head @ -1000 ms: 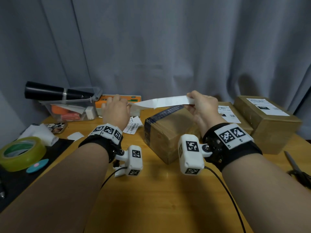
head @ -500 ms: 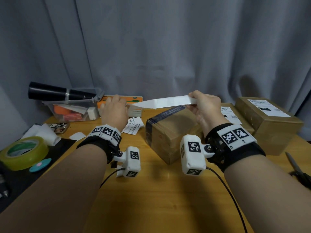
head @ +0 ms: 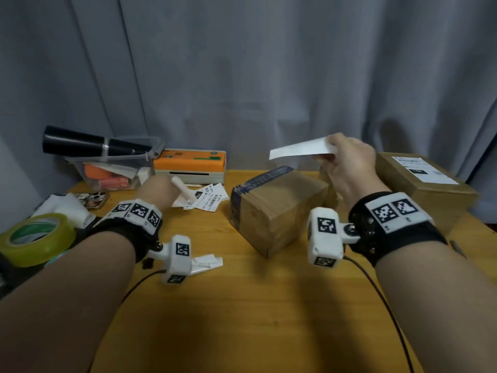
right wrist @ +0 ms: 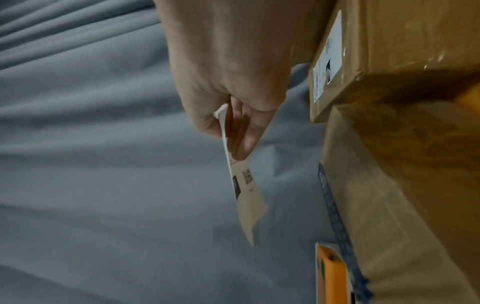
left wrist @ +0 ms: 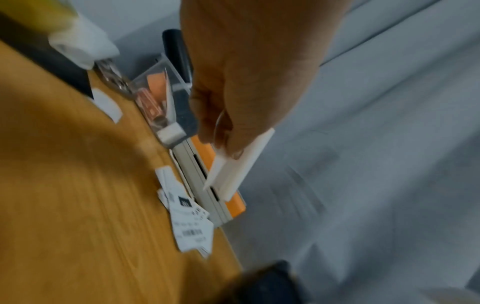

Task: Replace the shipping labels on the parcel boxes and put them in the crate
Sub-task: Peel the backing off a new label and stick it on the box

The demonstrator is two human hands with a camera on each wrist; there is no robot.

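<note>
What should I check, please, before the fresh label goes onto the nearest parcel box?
1. Label held by right hand: ok, pinched at one end.
2. Backing strip off the label: ok, left hand holds it.
3. Top of nearest box free of an old label: ok, none visible.
4. Sticky side facing down: cannot tell.
5. Crate within reach: cannot tell, not in view.
</note>
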